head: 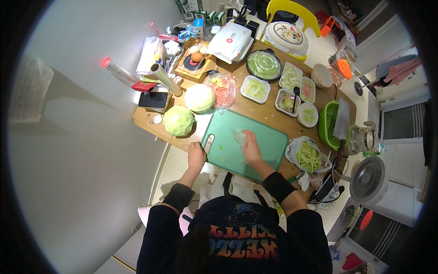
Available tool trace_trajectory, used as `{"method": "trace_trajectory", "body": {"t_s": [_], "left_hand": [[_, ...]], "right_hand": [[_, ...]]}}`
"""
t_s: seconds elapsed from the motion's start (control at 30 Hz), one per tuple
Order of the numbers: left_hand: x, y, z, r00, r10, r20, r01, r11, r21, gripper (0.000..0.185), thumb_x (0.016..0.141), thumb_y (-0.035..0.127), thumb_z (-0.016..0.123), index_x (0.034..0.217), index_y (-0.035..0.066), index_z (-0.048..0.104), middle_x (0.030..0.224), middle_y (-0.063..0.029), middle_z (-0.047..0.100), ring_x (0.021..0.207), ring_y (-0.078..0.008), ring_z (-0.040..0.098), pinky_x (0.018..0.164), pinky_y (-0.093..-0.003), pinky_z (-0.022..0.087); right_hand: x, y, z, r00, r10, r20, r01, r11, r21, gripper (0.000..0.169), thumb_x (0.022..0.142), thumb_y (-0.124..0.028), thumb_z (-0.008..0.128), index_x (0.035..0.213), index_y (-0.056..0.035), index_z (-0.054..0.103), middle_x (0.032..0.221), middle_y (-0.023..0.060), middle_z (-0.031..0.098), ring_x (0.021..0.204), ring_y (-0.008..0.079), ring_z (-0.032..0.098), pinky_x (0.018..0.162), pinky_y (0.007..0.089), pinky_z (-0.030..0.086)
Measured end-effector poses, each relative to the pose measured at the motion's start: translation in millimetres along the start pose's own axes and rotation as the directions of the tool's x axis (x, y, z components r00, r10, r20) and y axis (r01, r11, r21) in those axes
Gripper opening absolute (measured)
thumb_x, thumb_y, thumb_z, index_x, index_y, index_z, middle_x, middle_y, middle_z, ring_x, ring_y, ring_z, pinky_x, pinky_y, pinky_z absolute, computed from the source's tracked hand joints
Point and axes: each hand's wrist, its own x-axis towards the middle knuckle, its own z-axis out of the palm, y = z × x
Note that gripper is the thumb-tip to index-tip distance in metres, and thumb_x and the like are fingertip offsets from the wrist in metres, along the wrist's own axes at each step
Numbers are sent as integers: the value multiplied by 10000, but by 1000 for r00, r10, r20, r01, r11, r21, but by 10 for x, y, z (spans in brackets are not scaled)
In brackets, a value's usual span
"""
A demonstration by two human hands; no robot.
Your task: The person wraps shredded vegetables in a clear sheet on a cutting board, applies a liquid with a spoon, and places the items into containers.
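A green cutting board [248, 144] lies in front of me at the table's near edge, with a few small green scraps [221, 148] on it. My left hand [196, 156] grips its left edge, beside the handle slot. Over the middle of the board, my right hand [252, 147] holds a crumpled piece of clear plastic film [239, 137]. Two round cabbages, a pale one [199, 98] and a greener one [178, 121], sit beyond the board's left corner. To the right, a white plastic bag [293, 150] stands open around cut green strips [309, 156].
Behind the board are a bag of diced vegetables [222, 89], a lidded pan [263, 64] and several food containers [255, 89]. A green basket [329, 125], a glass pitcher [362, 137] and a fan [368, 179] are at right. A phone [153, 99] lies left, near upright foil rolls [166, 79].
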Motion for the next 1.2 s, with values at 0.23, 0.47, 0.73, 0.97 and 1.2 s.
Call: {"method": "trace_trajectory", "body": {"t_s": [0.23, 0.47, 0.73, 0.97, 1.2], "left_hand": [[71, -96, 61, 998, -27, 52, 24, 997, 67, 327, 604, 45, 635, 866, -24, 453, 842, -195, 480, 775, -359, 525, 691, -424, 450], [84, 121, -287, 990, -129, 51, 137, 966, -220, 334, 605, 73, 635, 850, 9, 418, 845, -175, 461, 703, -368, 524, 630, -415, 447], [258, 262, -621, 653, -53, 756, 611, 627, -484, 172, 774, 183, 551, 739, 18, 585, 582, -46, 574, 528, -133, 536, 556, -262, 432], [366, 433, -600, 706, -90, 703, 648, 483, -589, 172, 746, 87, 530, 863, 7, 628, 685, -16, 582, 590, -88, 530, 548, -217, 427], [460, 877, -1268, 783, -90, 616, 554, 552, -623, 246, 725, 7, 544, 962, 1, 610, 810, -28, 614, 658, -110, 581, 601, -251, 492]], "right_hand": [[-72, 328, -430, 994, 92, -63, -83, 987, 137, 534, 724, 97, 428, 1242, -29, 421, 1244, 150, 447, 1121, 297, 459, 913, 322, 387], [91, 1100, -1083, 921, 301, -249, -216, 923, 318, 406, 763, -6, 494, 1169, -6, 510, 1029, 137, 596, 914, 221, 581, 782, 300, 450], [805, 1586, -966, 922, 287, -259, -264, 957, 122, 209, 749, -35, 511, 916, 9, 628, 765, 132, 638, 745, 260, 614, 667, 347, 466], [988, 1388, -770, 951, 307, 38, -308, 951, 26, 271, 734, -46, 507, 980, -22, 619, 798, 199, 621, 748, 347, 594, 655, 388, 461], [897, 1209, -1222, 979, 158, -126, -151, 987, 59, 300, 720, -17, 498, 1005, 6, 586, 855, 169, 612, 782, 287, 592, 679, 364, 454]]}}
